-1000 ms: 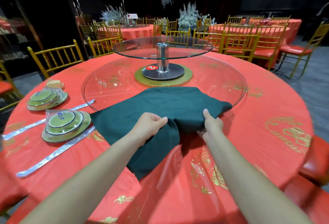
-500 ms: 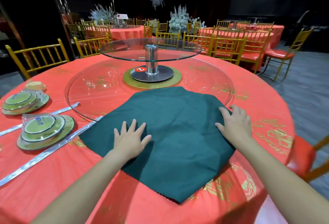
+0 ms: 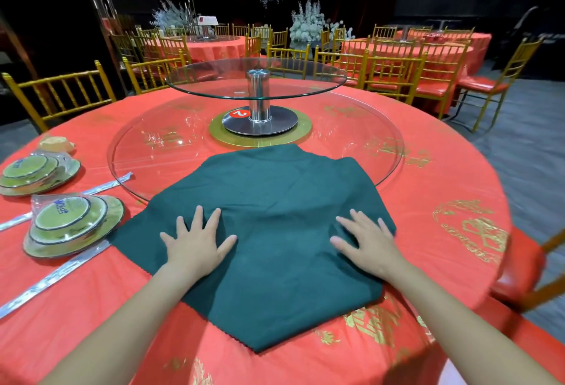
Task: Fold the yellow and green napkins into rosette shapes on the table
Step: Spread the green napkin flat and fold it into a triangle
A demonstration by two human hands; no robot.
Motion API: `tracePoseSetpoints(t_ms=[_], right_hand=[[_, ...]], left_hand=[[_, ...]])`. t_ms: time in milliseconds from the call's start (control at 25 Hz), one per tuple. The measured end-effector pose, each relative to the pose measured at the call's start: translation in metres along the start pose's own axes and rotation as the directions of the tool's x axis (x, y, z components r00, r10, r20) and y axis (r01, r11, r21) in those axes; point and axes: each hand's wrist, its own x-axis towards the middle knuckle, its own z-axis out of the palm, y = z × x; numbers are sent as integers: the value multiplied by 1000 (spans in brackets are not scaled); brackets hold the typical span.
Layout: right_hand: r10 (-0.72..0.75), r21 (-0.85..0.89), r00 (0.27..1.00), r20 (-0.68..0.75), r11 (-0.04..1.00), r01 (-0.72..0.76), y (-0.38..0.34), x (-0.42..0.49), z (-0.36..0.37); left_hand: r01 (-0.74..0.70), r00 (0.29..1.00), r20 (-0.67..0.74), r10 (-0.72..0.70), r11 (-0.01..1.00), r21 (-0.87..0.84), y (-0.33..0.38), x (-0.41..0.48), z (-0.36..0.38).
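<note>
Banquet hall: red-clothed round tables (image 3: 458,170); gold chairs (image 3: 394,76); glass turntable (image 3: 256,79).

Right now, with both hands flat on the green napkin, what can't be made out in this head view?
Head view, cloth under the left hand and right hand: the palms hide the green napkin there.
Head view, yellow napkin: nowhere in frame.
Head view, label on the wrapped plates: too small and blurred to read.
Head view, tan object behind the far plates: too small to identify.

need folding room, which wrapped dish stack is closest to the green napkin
The near stack, right beside the napkin; the other stack lies farther back.
</note>
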Motion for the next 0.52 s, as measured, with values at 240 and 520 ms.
tracePoseSetpoints(t_ms=[240,520], right_hand=[[585,454,797,-149,757,-471,30,18,-22],[392,747,875,-285,662,-53,26,39,-36]], left_hand=[[-236,971,11,240,963,-130,29,-57,11],[-321,943,89,322,947,-21,51,-86,26]])
